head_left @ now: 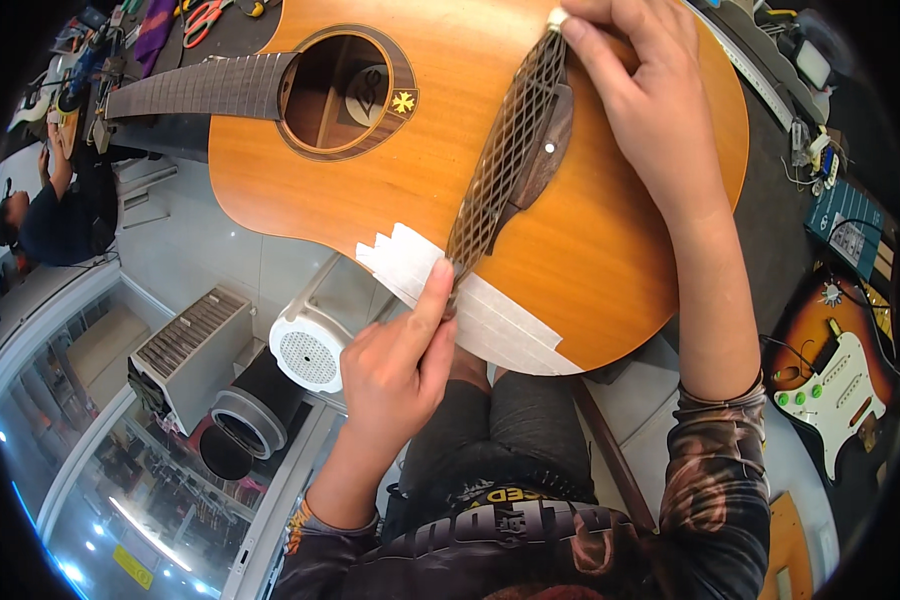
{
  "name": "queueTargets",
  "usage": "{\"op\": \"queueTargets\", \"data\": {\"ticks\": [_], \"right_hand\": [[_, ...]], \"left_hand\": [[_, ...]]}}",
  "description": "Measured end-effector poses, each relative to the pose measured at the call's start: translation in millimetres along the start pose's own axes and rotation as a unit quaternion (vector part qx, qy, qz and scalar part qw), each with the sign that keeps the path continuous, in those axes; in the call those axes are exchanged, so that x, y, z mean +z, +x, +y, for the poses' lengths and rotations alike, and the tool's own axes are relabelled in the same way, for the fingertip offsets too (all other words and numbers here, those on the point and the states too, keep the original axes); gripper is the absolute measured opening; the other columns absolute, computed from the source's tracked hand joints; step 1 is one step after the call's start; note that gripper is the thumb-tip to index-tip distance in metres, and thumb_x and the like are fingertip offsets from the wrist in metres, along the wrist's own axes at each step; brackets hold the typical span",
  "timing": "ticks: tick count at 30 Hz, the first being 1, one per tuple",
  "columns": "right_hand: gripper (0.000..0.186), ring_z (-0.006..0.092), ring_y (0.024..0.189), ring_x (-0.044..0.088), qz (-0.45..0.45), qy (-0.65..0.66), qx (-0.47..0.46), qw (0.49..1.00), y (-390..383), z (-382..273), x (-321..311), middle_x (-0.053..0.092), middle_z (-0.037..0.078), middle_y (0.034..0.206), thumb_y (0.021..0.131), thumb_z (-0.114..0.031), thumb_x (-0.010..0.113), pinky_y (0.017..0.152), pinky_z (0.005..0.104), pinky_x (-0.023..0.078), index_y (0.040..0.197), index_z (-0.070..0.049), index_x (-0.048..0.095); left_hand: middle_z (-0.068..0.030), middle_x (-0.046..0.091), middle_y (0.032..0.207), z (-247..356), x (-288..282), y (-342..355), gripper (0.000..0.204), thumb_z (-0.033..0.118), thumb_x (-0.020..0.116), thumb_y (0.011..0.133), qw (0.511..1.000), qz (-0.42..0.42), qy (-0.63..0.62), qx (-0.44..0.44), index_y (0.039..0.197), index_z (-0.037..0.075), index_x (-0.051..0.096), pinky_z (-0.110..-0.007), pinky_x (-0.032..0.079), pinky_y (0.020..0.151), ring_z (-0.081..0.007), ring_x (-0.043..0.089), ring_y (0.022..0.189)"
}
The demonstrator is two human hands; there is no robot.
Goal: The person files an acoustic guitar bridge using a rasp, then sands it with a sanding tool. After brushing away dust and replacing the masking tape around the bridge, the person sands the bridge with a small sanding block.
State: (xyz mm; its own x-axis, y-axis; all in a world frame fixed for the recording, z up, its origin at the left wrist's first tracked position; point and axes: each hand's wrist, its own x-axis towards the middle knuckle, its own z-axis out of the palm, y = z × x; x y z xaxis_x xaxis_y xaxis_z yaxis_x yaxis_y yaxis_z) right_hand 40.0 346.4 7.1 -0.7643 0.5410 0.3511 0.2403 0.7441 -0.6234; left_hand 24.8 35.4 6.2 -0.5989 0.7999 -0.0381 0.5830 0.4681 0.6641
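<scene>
An acoustic guitar (330, 195) with no strings lies flat, its neck pointing left. Across its dark wooden bridge (550, 150) runs a long saw rasp (505, 150) with an open diamond lattice. The far end of the rasp is pinched by my right hand (655, 105), beside the bridge. At the near end my left hand (395, 375) grips it, index finger stretched along the tip and thumb alongside. White tape strips (505, 325) cover the guitar top's near edge, just under the left fingers. The rasp hides part of the bridge.
Scissors (202, 22) lie on the dark bench at the far left. To the right is a sunburst electric guitar body (835, 385) with a white pickguard, near a teal box (850, 225). A white round stool (310, 352) stands below left. Another person (55, 220) works at left.
</scene>
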Motion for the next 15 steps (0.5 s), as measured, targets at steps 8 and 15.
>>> {"op": "queueTargets", "data": {"ticks": [8, 15], "right_hand": [[0.015, 0.0326, 0.111, 0.052, -0.014, 0.05, -0.077, 0.996, 1, 23, -1, 0.06, 0.012, 0.103, 0.097, -0.016, 0.076, 0.104, 0.044, 0.04, 0.1, -0.002, 0.07], [0.014, 0.0326, 0.11, 0.054, 0.005, -0.037, -0.027, 0.999, 8, 9, -8, 0.062, 0.012, 0.102, 0.101, -0.016, 0.071, 0.102, 0.0431, 0.041, 0.101, -0.002, 0.067]], "left_hand": [[-0.0103, 0.076, 0.079, 1, -3, -10, 0.062, 0.002, 0.078, 0.093, 1.0, 0.0, -0.004, -0.013, 0.153, 0.005, 0.065, -0.037, 0.054, 0.061, -0.0255, 0.069, 0.061], [-0.0091, 0.077, 0.081, 11, -3, 16, 0.063, 0.006, 0.079, 0.094, 1.0, 0.0, 0.018, -0.017, 0.155, 0.009, 0.065, -0.036, 0.055, 0.062, -0.0237, 0.07, 0.062]]}}
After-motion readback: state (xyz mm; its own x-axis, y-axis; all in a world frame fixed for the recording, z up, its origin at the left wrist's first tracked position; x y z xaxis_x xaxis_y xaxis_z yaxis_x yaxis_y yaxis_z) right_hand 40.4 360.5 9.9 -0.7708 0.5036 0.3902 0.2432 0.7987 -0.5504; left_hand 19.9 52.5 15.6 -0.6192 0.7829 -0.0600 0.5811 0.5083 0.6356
